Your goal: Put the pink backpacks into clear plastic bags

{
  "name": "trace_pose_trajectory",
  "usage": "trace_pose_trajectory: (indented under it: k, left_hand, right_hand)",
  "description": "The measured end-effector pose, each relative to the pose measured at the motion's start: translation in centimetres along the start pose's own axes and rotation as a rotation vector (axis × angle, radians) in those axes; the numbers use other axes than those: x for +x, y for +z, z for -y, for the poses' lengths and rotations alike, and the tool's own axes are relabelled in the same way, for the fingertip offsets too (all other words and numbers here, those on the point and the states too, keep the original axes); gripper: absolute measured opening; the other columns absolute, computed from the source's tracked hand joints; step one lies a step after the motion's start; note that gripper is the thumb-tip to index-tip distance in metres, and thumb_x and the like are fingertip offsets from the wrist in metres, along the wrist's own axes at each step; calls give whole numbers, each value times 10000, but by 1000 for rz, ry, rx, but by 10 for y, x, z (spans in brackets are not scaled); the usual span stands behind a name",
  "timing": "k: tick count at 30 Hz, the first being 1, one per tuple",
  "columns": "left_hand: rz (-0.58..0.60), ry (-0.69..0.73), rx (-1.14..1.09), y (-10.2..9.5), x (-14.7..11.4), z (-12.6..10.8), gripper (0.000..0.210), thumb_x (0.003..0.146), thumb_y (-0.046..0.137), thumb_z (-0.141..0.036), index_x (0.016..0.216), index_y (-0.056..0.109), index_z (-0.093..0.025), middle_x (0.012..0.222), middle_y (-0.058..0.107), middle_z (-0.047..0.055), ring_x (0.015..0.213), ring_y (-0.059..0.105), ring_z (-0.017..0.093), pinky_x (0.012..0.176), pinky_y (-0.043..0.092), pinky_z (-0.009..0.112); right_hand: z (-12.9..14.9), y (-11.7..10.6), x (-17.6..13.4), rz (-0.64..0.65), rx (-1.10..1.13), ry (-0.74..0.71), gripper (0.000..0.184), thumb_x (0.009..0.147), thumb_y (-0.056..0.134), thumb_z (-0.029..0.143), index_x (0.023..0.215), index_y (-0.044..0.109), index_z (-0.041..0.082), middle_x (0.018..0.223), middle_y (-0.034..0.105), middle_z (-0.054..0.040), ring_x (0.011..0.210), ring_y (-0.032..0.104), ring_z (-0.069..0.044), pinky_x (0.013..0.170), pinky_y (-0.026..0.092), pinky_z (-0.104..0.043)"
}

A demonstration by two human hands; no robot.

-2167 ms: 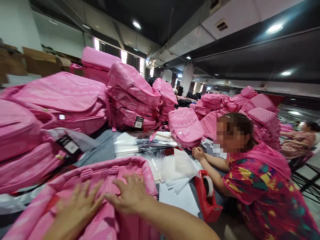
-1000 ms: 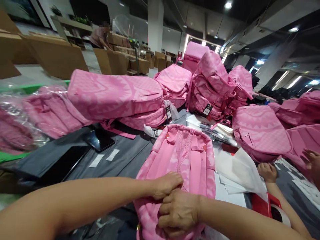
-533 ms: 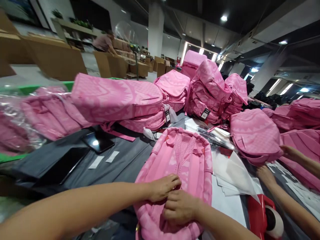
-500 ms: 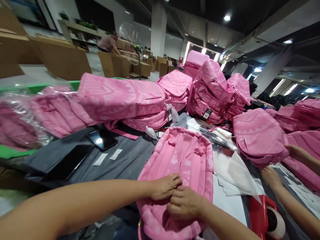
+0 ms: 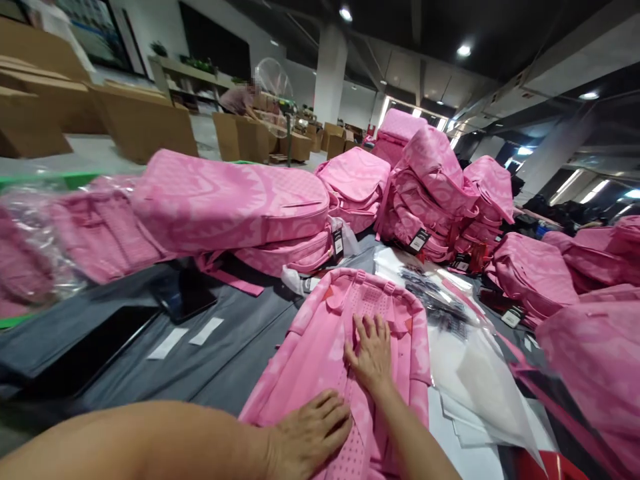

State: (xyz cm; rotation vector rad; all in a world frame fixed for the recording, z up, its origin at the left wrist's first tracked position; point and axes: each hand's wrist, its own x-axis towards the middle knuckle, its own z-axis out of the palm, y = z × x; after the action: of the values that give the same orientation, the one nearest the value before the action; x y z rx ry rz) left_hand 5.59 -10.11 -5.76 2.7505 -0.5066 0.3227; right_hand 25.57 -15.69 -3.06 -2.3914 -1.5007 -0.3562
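In front of me a pink patterned backpack (image 5: pixel 300 360) lies on the dark cloth with its back panel and shoulder straps facing up. My left hand (image 5: pixel 317 430) rests low on the panel, palm down, fingers extended. Higher up, my right hand (image 5: pixel 371 350) lies flat with spread fingers near the top of the padded mesh strip. Neither hand grips anything. The backpack's lower end runs out of view at the bottom edge.
Pink backpacks (image 5: pixel 215 193) are stacked beyond, with more piled at the back (image 5: pixel 435 180) and right. Clear plastic bags (image 5: pixel 480 373) and tags lie right of my backpack. Left are a dark phone (image 5: pixel 187 297), a black tablet-like slab (image 5: pixel 95 353) and white strips (image 5: pixel 167 343). Cardboard boxes (image 5: pixel 145 120) and a person stand behind.
My hands, close together at the panel's middle before, have spread apart and flattened, the right moving up and the left down. The neighbouring person's hands at right are out of view.
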Motion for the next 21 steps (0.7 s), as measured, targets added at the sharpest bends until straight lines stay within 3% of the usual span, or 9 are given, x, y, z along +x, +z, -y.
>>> trace_pose_trajectory:
  k: [4,7,9,11,14,16,19,21]
  left_hand:
    - [-6,15,-8,-1,-6,-10,885,807,590,-609,1515,403,-112,1379,609,219,1220,584,401,1154,378,593]
    - [-43,63,166,-2,-12,-17,596,909,581,-371,1464,480,-182,1330,677,149,1223,619,332,1138,442,501]
    - [-126,77,274,-8,-10,-9,477,941,556,-258,1418,539,-237,1301,707,97,1253,614,299,1145,447,463]
    - [-223,-2,282,-23,3,11,513,947,580,-321,1455,527,-277,1401,650,86,1341,548,317,1192,394,502]
    - [-327,-323,232,-52,39,49,615,944,575,-527,1520,485,-329,1623,409,95,1508,302,426,1230,197,682]
    - [-263,-483,169,-60,60,69,628,937,553,-635,1502,505,-367,1675,301,102,1537,171,495,1187,95,780]
    - [-97,-536,63,-52,64,79,703,892,526,-766,1507,456,-430,1690,234,118,1534,162,513,1156,28,820]
    - [-78,-536,51,-42,54,78,737,873,509,-806,1515,414,-458,1690,211,124,1535,165,506,1152,-8,823]
  right_hand:
    - [5,-5,-6,-28,19,40,620,904,623,348,1506,508,255,1567,448,-162,1490,351,-370,1225,266,-592]
    - [7,-2,-20,-100,23,97,672,868,642,327,1516,494,228,1592,410,-182,1499,329,-417,1214,267,-661]
    - [8,10,-32,-131,41,126,738,849,644,337,1544,448,179,1611,374,-202,1506,303,-447,1201,285,-692]
    - [7,25,-40,-141,66,149,763,858,608,328,1554,407,91,1610,358,-238,1503,312,-443,1195,332,-671]
    - [4,41,-44,-139,117,199,665,920,447,231,1549,383,26,1586,392,-248,1488,379,-367,1189,394,-599]
    - [1,40,-43,-142,172,240,611,946,351,165,1548,409,78,1554,458,-214,1453,448,-318,1151,454,-566]
    - [-8,15,-32,-120,271,173,534,937,422,160,1453,556,176,1410,625,-164,1290,618,-294,1034,559,-484]
    - [-26,-15,-19,-128,299,105,475,937,473,189,1392,605,215,1300,698,-121,1160,687,-252,977,579,-403]
